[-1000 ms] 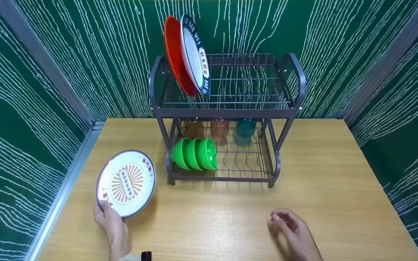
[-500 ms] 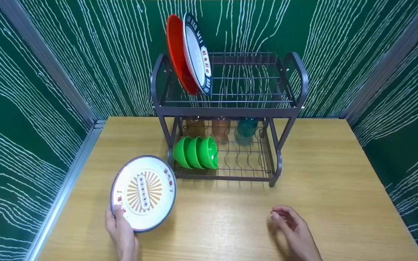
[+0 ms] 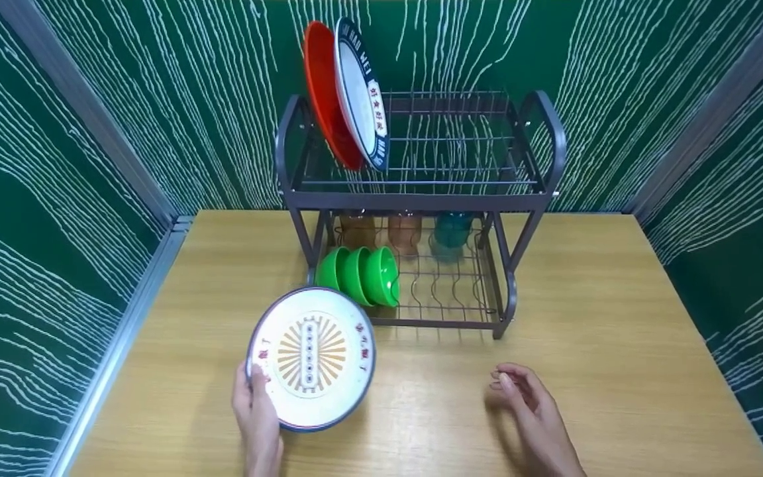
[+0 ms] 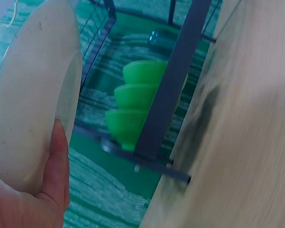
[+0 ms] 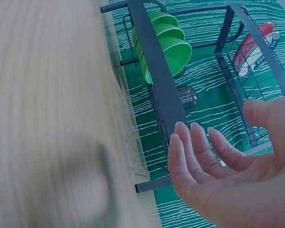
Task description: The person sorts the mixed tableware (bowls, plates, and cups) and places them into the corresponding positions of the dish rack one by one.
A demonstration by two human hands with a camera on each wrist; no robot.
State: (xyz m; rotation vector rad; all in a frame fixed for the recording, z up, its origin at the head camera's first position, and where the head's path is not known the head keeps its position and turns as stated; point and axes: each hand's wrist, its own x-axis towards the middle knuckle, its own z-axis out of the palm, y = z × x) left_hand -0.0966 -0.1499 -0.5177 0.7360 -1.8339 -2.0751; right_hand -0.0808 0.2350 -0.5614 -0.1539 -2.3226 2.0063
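Note:
A white plate (image 3: 312, 411) with a blue rim, an orange sunburst and red lettering is raised in front of the rack. My left hand (image 3: 259, 414) grips its lower left edge, thumb on the face; the left wrist view shows the plate's pale underside (image 4: 28, 95). Over the table at right, my right hand (image 3: 534, 417) has loosely curled fingers and holds nothing. The two-tier dark dish rack (image 3: 421, 202) bears a red plate (image 3: 328, 99) and a white plate with a dark lettered rim (image 3: 360, 99), both leaning on the upper tier.
Several stacked green bowls (image 3: 358, 275) lie sideways at the left of the lower tier. Behind them stand an amber glass (image 3: 358, 230), a pinkish glass (image 3: 405, 232) and a teal glass (image 3: 453, 230). Green walls with white streaks enclose the wooden table (image 3: 620, 331).
My left hand has carried the white plate rightward and slightly down, and its face has turned more upright to the view. It now overlaps the rack's lower left corner. The right hand has barely moved.

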